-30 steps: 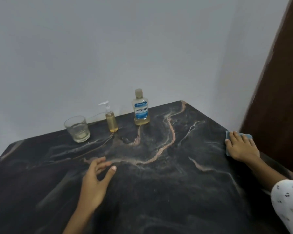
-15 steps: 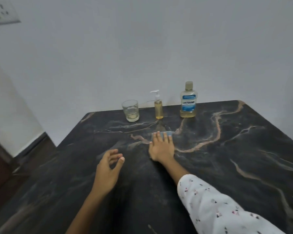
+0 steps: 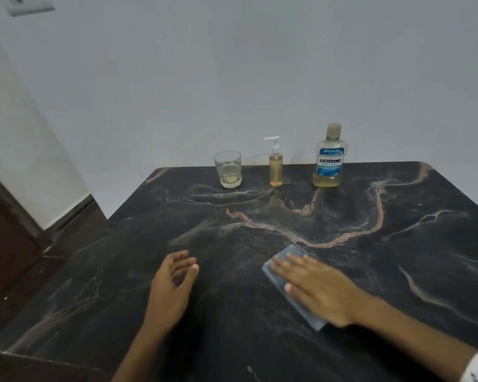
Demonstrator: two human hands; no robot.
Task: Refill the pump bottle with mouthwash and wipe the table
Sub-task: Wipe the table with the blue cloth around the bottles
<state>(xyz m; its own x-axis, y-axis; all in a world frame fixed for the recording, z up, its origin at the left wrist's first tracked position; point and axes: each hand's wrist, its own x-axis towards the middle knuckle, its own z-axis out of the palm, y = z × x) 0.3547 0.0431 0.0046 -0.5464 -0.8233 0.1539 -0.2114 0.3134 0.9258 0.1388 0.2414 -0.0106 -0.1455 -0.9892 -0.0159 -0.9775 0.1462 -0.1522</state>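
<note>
Right hand (image 3: 318, 289) is pressed flat, fingers straight, on the blue cloth (image 3: 293, 292) mid-table (image 3: 398, 271); left hand (image 3: 171, 285) hovers relaxed, gripping nothing. Pump bottle (image 3: 276, 169) stands at the far edge between the glass (image 3: 228, 169) and mouthwash bottle (image 3: 330, 158).

The one camera sits on the person's head, looking forward and down across the dark marble table (image 3: 342, 271) from its near edge toward the wall (image 3: 232, 78) behind.

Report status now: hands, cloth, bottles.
Right hand flat on blue cloth, mid-table. Left hand open, holding nothing. Pump bottle, mouthwash bottle, glass upright at far edge, clear of cloth.
</note>
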